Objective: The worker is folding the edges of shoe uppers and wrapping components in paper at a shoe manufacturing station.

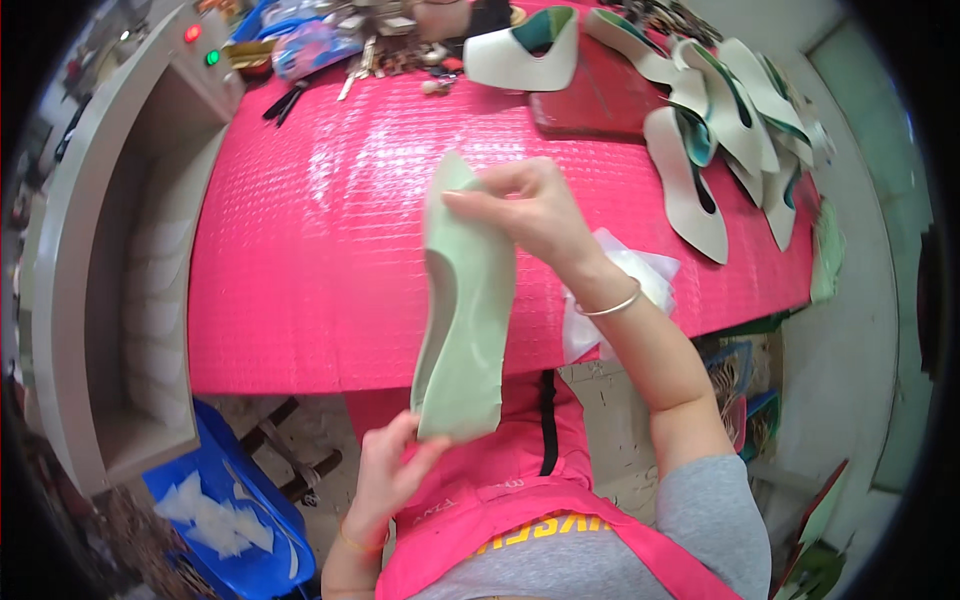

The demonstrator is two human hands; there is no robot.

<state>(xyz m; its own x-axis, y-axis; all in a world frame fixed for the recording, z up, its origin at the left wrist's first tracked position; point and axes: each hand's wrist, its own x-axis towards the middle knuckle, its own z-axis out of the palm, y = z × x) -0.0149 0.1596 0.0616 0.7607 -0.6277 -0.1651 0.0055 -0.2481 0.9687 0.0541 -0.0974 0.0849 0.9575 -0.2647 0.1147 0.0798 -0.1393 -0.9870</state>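
A pale green shoe upper (475, 290) is stretched lengthwise between my two hands, over the near edge of the pink-covered table (290, 250). My right hand (530, 205) pinches its far, pointed end between thumb and fingers. At the near end, my left hand (392, 465) grips the lower corner; its fingertips are partly blurred. The curved foot opening of the upper faces left. Beside my right forearm, a crumpled white plastic bag (640, 280) lies on the table.
White shoe uppers with green lining (715, 120) are heaped at the far right, another (525, 55) beside a dark red board (600, 100). Small tools and parts crowd the back edge. A grey machine housing (85, 270) stands left, above a blue bin (250, 500) holding white scraps.
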